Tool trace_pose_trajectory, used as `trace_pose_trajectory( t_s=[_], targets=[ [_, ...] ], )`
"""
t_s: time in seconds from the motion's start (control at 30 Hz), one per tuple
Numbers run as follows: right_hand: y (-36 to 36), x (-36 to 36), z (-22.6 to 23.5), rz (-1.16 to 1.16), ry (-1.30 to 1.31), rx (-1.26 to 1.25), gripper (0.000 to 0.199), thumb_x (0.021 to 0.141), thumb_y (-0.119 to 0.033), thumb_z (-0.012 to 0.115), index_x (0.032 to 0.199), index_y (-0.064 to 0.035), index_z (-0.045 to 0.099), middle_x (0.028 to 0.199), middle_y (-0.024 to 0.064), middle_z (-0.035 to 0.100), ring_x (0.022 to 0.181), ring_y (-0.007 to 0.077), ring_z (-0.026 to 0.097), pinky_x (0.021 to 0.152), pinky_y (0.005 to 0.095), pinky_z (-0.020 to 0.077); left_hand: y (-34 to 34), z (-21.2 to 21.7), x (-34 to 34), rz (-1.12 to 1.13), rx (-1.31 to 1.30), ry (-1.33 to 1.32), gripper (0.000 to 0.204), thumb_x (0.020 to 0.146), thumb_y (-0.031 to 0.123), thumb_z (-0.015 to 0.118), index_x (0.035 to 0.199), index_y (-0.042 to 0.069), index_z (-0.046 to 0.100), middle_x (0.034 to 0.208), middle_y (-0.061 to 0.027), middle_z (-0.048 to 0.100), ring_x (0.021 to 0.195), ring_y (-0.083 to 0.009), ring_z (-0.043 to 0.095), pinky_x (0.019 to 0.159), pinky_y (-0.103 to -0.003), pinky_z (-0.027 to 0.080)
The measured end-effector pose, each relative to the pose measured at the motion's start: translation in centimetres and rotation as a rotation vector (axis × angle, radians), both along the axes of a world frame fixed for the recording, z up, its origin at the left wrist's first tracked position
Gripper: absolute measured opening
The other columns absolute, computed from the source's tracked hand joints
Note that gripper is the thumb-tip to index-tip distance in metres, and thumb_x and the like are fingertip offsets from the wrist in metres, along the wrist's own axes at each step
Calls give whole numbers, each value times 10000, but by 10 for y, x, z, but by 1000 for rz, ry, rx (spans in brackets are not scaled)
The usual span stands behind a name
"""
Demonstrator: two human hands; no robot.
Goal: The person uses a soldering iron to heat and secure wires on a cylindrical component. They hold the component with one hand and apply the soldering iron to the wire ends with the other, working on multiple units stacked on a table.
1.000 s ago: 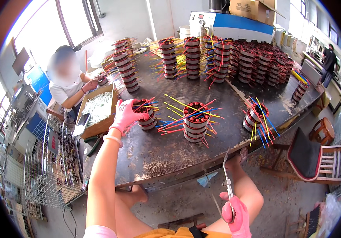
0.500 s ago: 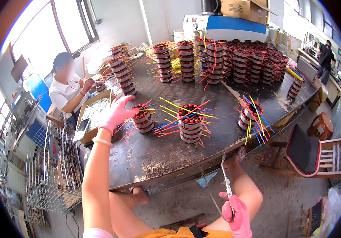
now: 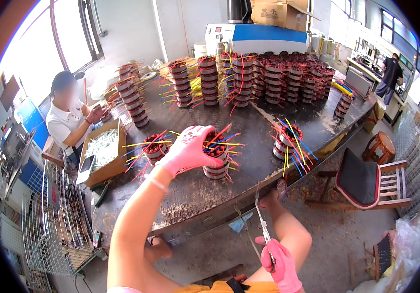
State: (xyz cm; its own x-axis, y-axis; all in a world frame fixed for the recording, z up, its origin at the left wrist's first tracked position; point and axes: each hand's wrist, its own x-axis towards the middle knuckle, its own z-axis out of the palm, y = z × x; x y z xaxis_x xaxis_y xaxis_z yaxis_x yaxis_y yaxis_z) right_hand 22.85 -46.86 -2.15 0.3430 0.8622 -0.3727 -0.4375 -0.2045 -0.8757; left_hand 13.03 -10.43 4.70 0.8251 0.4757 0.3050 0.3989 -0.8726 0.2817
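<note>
My left hand [image 3: 190, 149], in a pink glove, reaches over the table with thumb and fingers curved around the upper part of the middle stack of wound motor stators [image 3: 216, 172]. Red, blue and yellow wire leads stick out of that stack, and the hand covers its left side. To its left stands a shorter stator stack [image 3: 154, 146] with leads; another stator stack [image 3: 284, 142] leans a little at the right. Low over my lap, my right hand [image 3: 279, 261], also pink-gloved, is closed around a slender metal tool [image 3: 263, 225] whose thin bent tip points up.
Tall stator stacks [image 3: 242, 80] crowd the far side of the dark table [image 3: 249, 129]. A carton [image 3: 115, 163] of white pieces lies at left, a phone [image 3: 87, 166] on its edge, near a seated co-worker [image 3: 68, 115]. Wire baskets [image 3: 56, 229] stand left, a chair [image 3: 359, 178] right.
My left hand has moved right, from the left stator stack to the middle one. My right hand still holds the metal tool. The view has shifted slightly to the right.
</note>
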Motion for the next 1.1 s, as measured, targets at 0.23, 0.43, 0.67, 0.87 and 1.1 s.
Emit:
trace_pose_trajectory(
  t_s=[0.23,0.43,0.67,0.87,1.1],
  targets=[
    [-4,-34,-13,206,24,-43,406,1064,-292,475,1307,22,557,647,-60,428,561,29,345,494,190,261,-64,-31,-114,-31,-34,-48,922,555,422,885,1303,5,543,1275,-175,607,1203,-349,573,1047,-425,441],
    [13,-67,-48,345,210,-144,390,1054,-277,512,1320,6,553,637,-66,428,537,19,326,475,191,240,-74,-97,-203,223,-85,74,973,547,453,887,1337,9,536,1289,-188,596,1243,-365,535,1083,-445,414],
    [31,-94,-63,384,111,-209,366,1060,-249,490,1279,33,569,621,-68,396,543,26,327,493,203,239,-68,-113,-224,238,-74,24,972,538,341,896,1371,25,510,1357,-207,529,1264,-408,482,1093,-471,388],
    [34,-105,-72,347,191,-192,358,1061,-219,491,1294,47,550,635,-72,393,557,24,316,501,197,234,-67,-111,-223,253,-127,37,958,550,332,894,1379,41,509,1341,-180,548,1245,-385,502,1091,-458,394],
    [38,-105,-72,377,187,-188,341,1059,-206,496,1286,42,554,646,-73,380,569,31,314,503,204,220,-68,-112,-227,304,-118,65,945,551,310,892,1377,43,518,1358,-187,543,1266,-379,499,1088,-449,403]
  ],
)
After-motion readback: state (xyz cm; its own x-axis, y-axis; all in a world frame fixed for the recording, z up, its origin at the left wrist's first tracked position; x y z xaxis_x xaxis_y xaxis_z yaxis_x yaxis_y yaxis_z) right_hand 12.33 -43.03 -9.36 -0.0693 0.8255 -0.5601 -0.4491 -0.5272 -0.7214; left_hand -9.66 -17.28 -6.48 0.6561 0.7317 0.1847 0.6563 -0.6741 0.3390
